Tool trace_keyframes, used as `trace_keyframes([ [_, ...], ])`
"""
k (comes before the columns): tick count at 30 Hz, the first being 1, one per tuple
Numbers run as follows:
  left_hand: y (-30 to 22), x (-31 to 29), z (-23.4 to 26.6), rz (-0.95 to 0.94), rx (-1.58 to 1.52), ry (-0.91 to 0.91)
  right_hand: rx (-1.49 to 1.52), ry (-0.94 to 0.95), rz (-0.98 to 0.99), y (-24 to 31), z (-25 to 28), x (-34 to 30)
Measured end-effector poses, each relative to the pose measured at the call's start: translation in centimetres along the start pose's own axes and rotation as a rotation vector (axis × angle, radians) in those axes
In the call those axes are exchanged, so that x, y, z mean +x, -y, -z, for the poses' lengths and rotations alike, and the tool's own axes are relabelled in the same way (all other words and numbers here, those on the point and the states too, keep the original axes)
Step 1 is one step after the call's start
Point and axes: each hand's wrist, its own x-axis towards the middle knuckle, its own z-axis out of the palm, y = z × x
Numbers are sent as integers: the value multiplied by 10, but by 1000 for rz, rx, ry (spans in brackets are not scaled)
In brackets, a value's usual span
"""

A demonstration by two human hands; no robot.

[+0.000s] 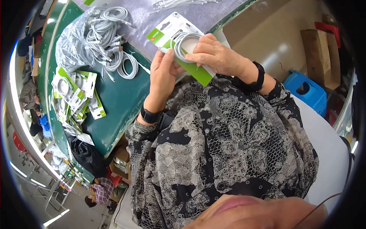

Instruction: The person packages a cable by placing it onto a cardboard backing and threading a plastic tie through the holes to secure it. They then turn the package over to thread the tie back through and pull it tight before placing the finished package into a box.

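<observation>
A green and white packaging card (pixel 200 74) is held up in front of me, tilted, with a coiled light-grey cable (pixel 177 42) lying against its face. My left hand (pixel 163 70) is closed at the card's left edge, thumb and fingers pinching the cable's plug end (pixel 164 50). From the right, my right hand (pixel 215 55) grips the coil and presses it to the card, fingertips bent over the loops. Whether a tie passes through the card cannot be made out.
On the green table (pixel 126 99), a clear plastic bag (pixel 72 45) spills several coiled grey cables (pixel 106 34). Nearer lies a pile of carded cables (pixel 76 93). White strips (pixel 183 4) lie at the far edge. A blue plastic stool (pixel 305 91) and cardboard box (pixel 320 59) stand at right.
</observation>
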Motion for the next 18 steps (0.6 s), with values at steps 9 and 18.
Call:
trace_keyframes([
  [9,32,-50,0,-136,205,-174,66,189,6,49,-7,-20],
  [18,35,-60,12,-140,295,-178,170,293,-94,60,-8,-29],
])
